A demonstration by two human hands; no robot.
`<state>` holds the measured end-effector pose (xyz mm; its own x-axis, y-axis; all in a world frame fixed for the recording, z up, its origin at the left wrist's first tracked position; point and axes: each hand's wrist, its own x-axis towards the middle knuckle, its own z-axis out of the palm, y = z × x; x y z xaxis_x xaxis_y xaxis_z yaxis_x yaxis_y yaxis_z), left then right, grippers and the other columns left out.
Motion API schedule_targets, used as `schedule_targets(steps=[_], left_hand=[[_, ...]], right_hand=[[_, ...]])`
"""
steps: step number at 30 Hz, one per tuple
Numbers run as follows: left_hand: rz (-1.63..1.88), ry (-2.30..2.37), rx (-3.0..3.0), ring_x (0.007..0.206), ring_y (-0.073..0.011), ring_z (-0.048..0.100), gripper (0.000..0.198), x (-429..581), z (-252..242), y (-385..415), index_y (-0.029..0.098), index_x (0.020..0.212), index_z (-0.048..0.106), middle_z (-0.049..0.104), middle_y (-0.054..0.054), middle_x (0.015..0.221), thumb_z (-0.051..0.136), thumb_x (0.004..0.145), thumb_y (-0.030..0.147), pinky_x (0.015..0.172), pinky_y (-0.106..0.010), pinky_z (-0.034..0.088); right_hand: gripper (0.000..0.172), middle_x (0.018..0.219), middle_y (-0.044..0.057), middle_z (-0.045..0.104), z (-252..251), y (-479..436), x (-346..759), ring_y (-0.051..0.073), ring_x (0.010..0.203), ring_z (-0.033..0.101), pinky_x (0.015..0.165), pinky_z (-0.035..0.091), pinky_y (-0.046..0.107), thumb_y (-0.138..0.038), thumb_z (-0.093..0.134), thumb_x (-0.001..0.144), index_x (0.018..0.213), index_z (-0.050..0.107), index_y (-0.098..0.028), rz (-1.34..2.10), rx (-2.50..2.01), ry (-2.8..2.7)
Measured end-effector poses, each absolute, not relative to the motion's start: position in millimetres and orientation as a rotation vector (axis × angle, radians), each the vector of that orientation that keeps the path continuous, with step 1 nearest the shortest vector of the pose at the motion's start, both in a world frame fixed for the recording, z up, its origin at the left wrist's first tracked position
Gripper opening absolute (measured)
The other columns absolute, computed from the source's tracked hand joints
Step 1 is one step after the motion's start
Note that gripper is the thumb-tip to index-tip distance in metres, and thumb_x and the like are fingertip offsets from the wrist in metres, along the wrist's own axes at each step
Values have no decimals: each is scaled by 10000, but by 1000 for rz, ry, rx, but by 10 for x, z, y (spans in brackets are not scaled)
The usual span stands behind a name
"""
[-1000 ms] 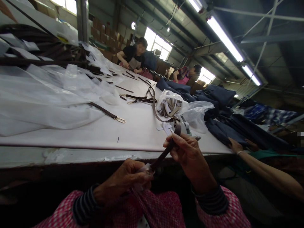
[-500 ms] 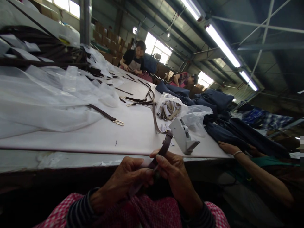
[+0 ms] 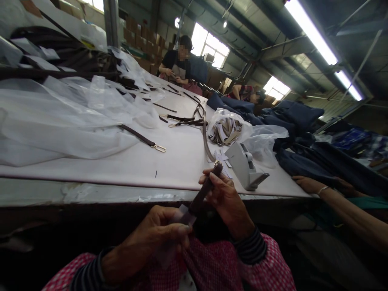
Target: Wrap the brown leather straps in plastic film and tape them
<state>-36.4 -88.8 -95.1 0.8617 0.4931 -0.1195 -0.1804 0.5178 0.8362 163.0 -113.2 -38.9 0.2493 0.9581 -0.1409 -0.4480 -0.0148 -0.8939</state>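
Observation:
A dark brown leather strap runs between my hands, above my lap and in front of the table edge. My left hand is closed, thumb against fingers, on its lower end, where a translucent plastic piece lies around or against the strap. Higher up, my right hand grips the strap just under its upper end, which shows a small metal fitting. A longer brown strap leads from near that end back across the table. Just beyond my right hand stands a grey tape dispenser.
On the white table lie another strap with a gold clasp, plastic sheeting and a plastic bag of strips. Dark blue fabric is at right, with a co-worker's hand on it. Two people are farther back.
My right hand has moved up along the strap and away from my left hand. The strap now stretches straighter between them. The view has shifted slightly.

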Motion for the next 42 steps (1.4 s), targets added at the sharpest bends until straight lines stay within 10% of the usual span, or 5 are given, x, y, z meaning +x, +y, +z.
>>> schedule_targets(steps=[30,36,42], left_hand=[[320,186,756,535,-90,585,245,-94,-791,-685,107,956,761,707,-51,685,785,731,199,530,-163,428],[440,321,906,588,-124,623,359,15,-737,-624,140,1015,693,718,-29,732,810,676,156,592,-217,491],[486,341,1058,565,-78,494,202,26,-760,-626,122,873,699,622,29,677,799,706,175,522,-178,353]], right_hand=[[146,1102,30,678,-164,-1357,1681,81,597,508,528,407,229,-199,783,829,948,700,-215,1066,-1111,-1200],[164,911,4,586,-178,-1329,1648,159,858,571,752,473,255,-158,846,746,865,743,-205,1099,-1170,-1266],[238,1152,52,564,-209,-1314,1695,181,920,550,767,474,279,-379,821,788,932,775,-195,1158,-1082,-1128]])
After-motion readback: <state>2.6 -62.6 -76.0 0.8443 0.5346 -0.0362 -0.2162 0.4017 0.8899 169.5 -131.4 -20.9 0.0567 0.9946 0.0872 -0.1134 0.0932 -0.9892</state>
